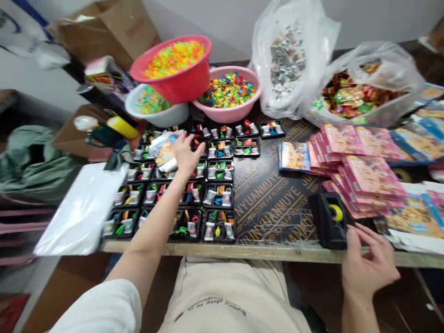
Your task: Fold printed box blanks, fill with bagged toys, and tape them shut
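My left hand (187, 155) is stretched out over the black trays, its fingers apart. Beside its fingers a blue-and-white printed card packet (165, 150) lies on top of the trays; the hand touches its right edge. Rows of black compartment trays (219, 225) hold small coloured toys and little wrapped packets. At the table's front edge, my right hand (369, 259) is beside a black tape dispenser (329, 226) with a yellow core. Its thumb and index finger come together near the dispenser's right side; anything between them is too small to make out.
Behind the trays stand a red basin (173, 88), a pink basin (229, 113) and a pale basin (152, 118) of small plastic pieces. Plastic bags (294, 92) are further right. Pink boxes (373, 178) are stacked at right; a white sheet stack (83, 208) lies left.
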Motion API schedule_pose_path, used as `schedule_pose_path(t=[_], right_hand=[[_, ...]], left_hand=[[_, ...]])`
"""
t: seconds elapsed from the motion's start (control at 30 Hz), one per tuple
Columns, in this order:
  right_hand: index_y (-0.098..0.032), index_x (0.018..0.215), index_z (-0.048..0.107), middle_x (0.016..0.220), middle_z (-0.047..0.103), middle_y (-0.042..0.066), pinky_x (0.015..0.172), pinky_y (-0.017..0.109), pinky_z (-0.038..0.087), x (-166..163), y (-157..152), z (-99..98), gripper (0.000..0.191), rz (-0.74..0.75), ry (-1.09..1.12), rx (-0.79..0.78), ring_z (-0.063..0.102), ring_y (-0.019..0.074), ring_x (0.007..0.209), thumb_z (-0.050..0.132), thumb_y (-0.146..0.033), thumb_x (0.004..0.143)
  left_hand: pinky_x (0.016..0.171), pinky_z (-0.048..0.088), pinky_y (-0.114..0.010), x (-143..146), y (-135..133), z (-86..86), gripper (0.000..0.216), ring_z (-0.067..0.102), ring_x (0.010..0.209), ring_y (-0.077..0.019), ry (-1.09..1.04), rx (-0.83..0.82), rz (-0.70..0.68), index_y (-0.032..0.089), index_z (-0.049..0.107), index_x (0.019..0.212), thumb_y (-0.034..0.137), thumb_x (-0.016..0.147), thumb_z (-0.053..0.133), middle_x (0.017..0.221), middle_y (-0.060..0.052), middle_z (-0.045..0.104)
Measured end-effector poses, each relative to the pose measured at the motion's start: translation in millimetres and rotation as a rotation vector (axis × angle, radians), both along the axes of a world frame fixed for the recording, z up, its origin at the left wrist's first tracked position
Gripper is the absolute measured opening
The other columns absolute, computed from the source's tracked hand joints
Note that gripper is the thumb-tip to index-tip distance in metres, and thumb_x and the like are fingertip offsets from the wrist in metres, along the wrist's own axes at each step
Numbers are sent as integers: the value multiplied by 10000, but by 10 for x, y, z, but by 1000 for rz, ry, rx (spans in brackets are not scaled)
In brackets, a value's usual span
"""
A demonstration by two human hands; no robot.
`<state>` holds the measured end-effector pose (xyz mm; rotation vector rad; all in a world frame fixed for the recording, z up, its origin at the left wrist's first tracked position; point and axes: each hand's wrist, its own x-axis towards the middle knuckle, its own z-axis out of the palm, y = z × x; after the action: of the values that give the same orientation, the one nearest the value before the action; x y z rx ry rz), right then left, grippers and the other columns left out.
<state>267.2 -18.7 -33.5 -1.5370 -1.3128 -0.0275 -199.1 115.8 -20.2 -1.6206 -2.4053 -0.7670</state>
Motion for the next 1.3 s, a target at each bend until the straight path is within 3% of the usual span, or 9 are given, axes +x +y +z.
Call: schedule_pose_path(t=[0.13,0.47,0.53,0.63,0.77,0.97,1.07,1.2,1.3], right_hand=[[-187,902,771,933,735,99,865,456,528,-246,74,-24,125,118,0,-33,698,267,915,707,-288,867],[-193,896,752,950,731,88,915,472,524,-562,86,116,130,300,-90,-51,688,237,906,686,-305,885],[-200,896,750,949,730,83,916,477,525,-551,69,105,124,302,-87,-52,687,237,908,689,-307,880],[-210,904,750,955,728,78,928,480,522,-550,55,112,114,305,-84,-53,683,238,928,691,-304,877],[-226,952,746,992,716,74,936,461,519,-703,77,280,123,381,-69,-75,674,230,964,679,-304,885],[-264,1126,670,1103,613,75,789,394,551,-1187,216,657,368,647,25,-178,621,210,902,769,-393,796],[-239,967,635,989,559,28,661,314,498,-1262,275,737,305,715,75,-199,532,144,741,807,-363,748],[-220,737,525,845,502,-16,581,266,396,-1178,283,738,285,772,101,-243,423,109,645,789,-326,764],[-221,704,495,736,496,-38,594,272,383,-1103,252,703,314,858,75,-296,427,113,622,780,-327,780]], left_hand=[[1065,372,-590,-814,-292,128,907,467,1315,-471,-18,-236,393,113,415,1477,692,801,590,1422,-299,489],[975,467,-568,-1112,-378,134,1087,577,1215,-478,-206,-463,432,85,297,1497,678,683,705,1303,-316,591],[980,465,-582,-1188,-386,174,1019,591,1195,-464,-199,-368,452,93,363,1452,593,663,770,1292,-294,610],[947,516,-510,-1262,-382,289,828,655,1054,-321,-328,69,432,124,473,1333,415,646,834,1258,-172,660],[728,564,-308,-773,-460,472,594,610,711,-112,-827,562,97,97,615,1071,374,605,859,934,-23,711],[518,456,-195,1015,-1143,627,247,537,535,-73,-838,176,-838,166,734,971,182,725,747,675,32,665],[512,433,-193,1469,-1344,577,219,519,516,-71,-777,169,-1046,186,733,1011,148,805,668,643,34,637],[815,551,-324,1564,-1362,336,360,674,953,-200,-970,57,-1090,231,682,1181,269,823,680,1050,-80,714],[1062,459,-473,1597,-1393,145,715,491,1358,-333,-1366,-312,-1196,251,466,1465,447,806,664,1486,-118,509]])
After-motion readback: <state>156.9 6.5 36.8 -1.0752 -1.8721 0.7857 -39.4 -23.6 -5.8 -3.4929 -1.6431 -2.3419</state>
